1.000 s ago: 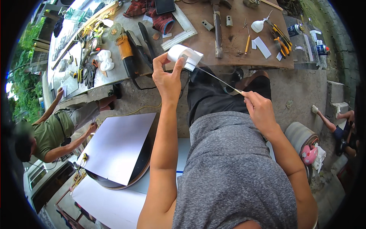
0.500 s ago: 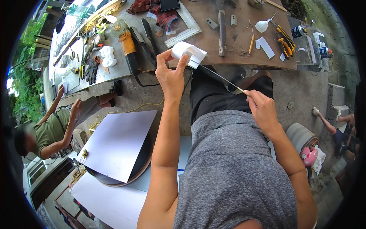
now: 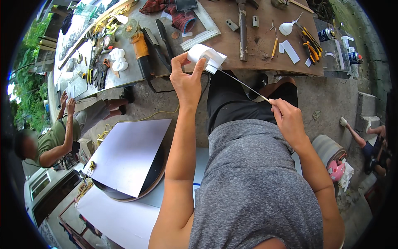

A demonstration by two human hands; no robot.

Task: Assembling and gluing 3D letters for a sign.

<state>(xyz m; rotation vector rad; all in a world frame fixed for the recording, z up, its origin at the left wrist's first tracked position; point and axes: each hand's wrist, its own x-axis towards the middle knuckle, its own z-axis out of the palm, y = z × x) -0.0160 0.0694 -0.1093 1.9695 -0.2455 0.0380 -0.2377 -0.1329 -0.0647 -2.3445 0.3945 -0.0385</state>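
My left hand [image 3: 186,83] pinches a white curved piece [image 3: 199,53] with a small square block at its lower end, held just off the front edge of the workbench. Between the thumb and fingers of my right hand [image 3: 289,122] is the pale end of a thin metal rod tool [image 3: 245,86]. The rod slants up and left, its far tip at the block of the white piece. Whether the tip goes inside it, I cannot tell.
On the workbench [image 3: 265,8] lie a hammer [image 3: 242,35], a pencil [image 3: 275,47], orange-handled pliers [image 3: 311,52], a white squeeze bottle [image 3: 286,28] and an orange angle grinder [image 3: 140,47]. A white sheet [image 3: 128,153] rests on a round black object behind my left arm. A co-worker [image 3: 62,135] stands at left.
My right hand has shifted slightly right with the rod, while my left hand keeps its hold on the white piece. The co-worker's hands have come closer together.
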